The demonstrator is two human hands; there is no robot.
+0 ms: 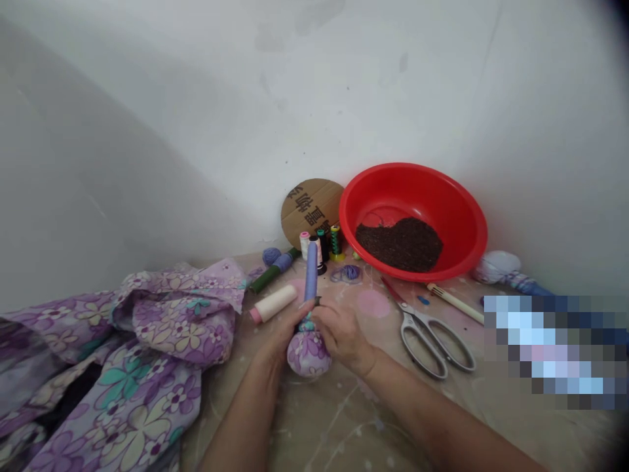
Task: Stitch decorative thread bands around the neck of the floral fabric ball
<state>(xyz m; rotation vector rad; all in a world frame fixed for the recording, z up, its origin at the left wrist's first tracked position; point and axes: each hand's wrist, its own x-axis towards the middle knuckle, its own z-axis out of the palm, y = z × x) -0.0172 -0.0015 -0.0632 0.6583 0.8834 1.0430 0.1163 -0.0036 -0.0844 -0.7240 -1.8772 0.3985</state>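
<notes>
A stick with a bluish-purple handle point(311, 272) and a round head point(308, 354) covered in purple flowered cloth is held between my hands. Its handle points away from me, and the head faces my side. My left hand point(289, 331) is closed round it from the left, mostly hidden behind the cloth. From the right, my right hand point(343, 333) pinches the neck, where the cloth is gathered, with fingers bent. A small dark piece point(317, 301) shows at the right fingertips; its kind I cannot make out.
Left lies crumpled flowered cloth point(181, 328). A white thread cone point(274, 303), a green stick point(272, 270), several thread spools point(335, 242) and purple yarn point(351, 272) lie ahead. Right are scissors point(427, 334), a cream-coloured stick point(455, 301) and a red basin point(466, 229) with dark grains. Cardboard point(307, 210) leans against the wall.
</notes>
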